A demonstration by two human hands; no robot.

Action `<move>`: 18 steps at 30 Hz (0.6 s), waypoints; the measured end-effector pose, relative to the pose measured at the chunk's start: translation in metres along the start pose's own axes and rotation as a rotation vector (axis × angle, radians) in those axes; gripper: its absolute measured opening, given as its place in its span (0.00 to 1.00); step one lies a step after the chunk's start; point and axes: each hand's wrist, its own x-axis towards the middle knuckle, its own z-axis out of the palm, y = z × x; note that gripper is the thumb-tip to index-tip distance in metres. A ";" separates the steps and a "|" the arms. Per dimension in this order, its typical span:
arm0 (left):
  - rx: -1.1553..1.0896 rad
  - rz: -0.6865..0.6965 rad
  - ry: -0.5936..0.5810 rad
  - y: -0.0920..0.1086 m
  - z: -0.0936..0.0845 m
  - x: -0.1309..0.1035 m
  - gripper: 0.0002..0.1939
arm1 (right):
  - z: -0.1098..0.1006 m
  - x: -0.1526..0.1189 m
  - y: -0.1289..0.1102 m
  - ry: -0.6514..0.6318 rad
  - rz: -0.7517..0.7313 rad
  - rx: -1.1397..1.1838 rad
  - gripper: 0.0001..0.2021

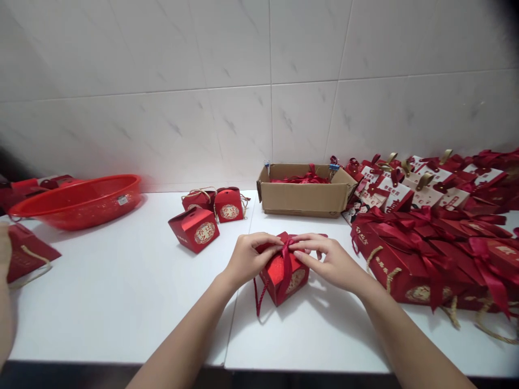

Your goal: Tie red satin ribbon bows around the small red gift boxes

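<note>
Just right of the seam in the tabletop [141,302], about midway between its front and back edges, the box [298,280] rests before you in the head view; the surface likely bears its weight, leaving both hands free for the ribbon [287,265]. Your left hand [253,256] is narrow, thumb and fingers pinching the ribbon on top of the box. Your right hand [330,262] meets it from the other side, fingertips drawn in on the ribbon too, probably so the pull is even. The cord [257,300] hangs down at the box's left side, clear of your fingers.

Toward the back edge, the carton [306,201] keeps loose ribbons [310,177] gathered, seemingly within your reach. Left of it stand three boxes [197,232] on which no ribbon shows, perhaps grouped for that reason. Along the right edge, ribboned boxes [421,293] lie packed together, presumably to save room. Near the back left corner sits a basin [97,208].
</note>
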 end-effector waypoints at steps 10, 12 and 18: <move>0.068 0.071 -0.006 -0.004 -0.004 -0.001 0.08 | -0.005 0.000 0.005 0.121 0.070 -0.117 0.14; 0.062 0.087 -0.031 -0.003 -0.006 -0.001 0.08 | -0.012 -0.003 0.002 0.045 0.071 -0.068 0.17; 0.045 0.151 -0.109 -0.001 -0.010 -0.002 0.10 | -0.032 0.000 -0.014 -0.105 -0.029 -0.096 0.14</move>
